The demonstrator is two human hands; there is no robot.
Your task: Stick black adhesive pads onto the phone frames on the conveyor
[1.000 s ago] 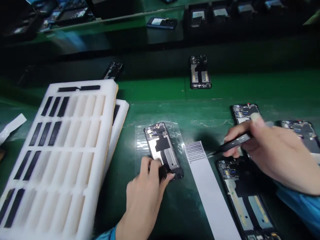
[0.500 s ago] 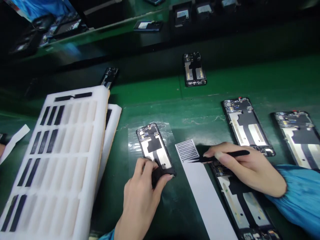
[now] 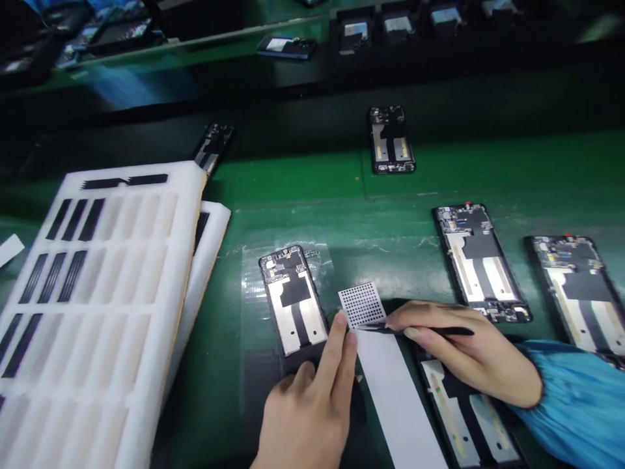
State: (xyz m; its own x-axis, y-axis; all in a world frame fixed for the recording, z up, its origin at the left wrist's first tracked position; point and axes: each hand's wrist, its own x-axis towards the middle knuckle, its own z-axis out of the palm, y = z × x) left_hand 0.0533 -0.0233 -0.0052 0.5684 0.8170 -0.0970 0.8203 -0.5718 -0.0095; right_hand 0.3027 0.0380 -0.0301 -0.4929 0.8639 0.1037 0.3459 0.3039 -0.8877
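Note:
My left hand [image 3: 312, 397] has its index and middle fingers stretched out. Their tips press at the left edge of a white paper strip [image 3: 400, 397]. Black tweezers [image 3: 452, 331] are pinched in my right hand [image 3: 471, 352], with the points at the lower edge of a grid of small black dots [image 3: 362, 303] on the strip's far end. Left of the strip, an opened phone [image 3: 291, 290] lies on a clear plastic sheet [image 3: 251, 280], its lower end partly hidden by my left hand. Under my right hand, another opened phone [image 3: 439, 378] is partly covered.
At left, a white foam tray [image 3: 166, 286] holding black strips rests over a second tray [image 3: 215, 225]. More opened phones stand right [image 3: 481, 257], far right [image 3: 579, 286] and at the back [image 3: 392, 140]. A raised ledge behind carries a phone [image 3: 287, 47] and several black holders [image 3: 354, 32].
My left hand has let go of the phone's lower end and moved right, its fingers now on the paper strip. The tweezers have shifted slightly left and down along the dot grid.

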